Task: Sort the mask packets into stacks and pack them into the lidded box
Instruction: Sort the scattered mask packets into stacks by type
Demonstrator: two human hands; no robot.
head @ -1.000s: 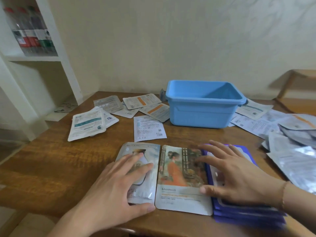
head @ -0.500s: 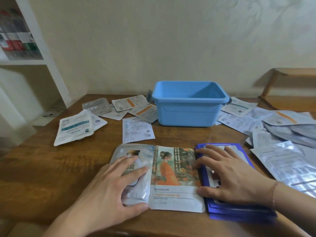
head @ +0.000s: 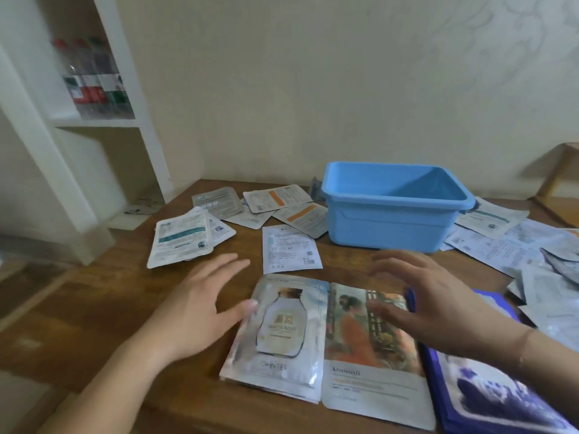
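Note:
Three stacks of mask packets lie side by side at the table's near edge: a silver bottle-print stack [head: 279, 333], an orange-figure stack [head: 366, 355] and a dark blue stack [head: 488, 393]. My left hand [head: 200, 305] is open, its thumb touching the silver stack's left edge. My right hand [head: 429, 299] hovers open above the orange-figure and blue stacks, fingers spread. The blue box [head: 391, 208] stands without a lid behind them. Loose packets lie scattered at the left [head: 180, 238], middle [head: 289, 253] and right [head: 513, 245].
A white shelf unit [head: 103, 126] with bottles stands at the left beyond the wooden table [head: 94, 308]. A wooden chair or frame [head: 560, 173] shows at the far right. The wall is close behind the box.
Both hands have lifted off the stacks and moved away from me. The left hand slid to the silver stack's left side, uncovering it. The camera view tilted and shifted.

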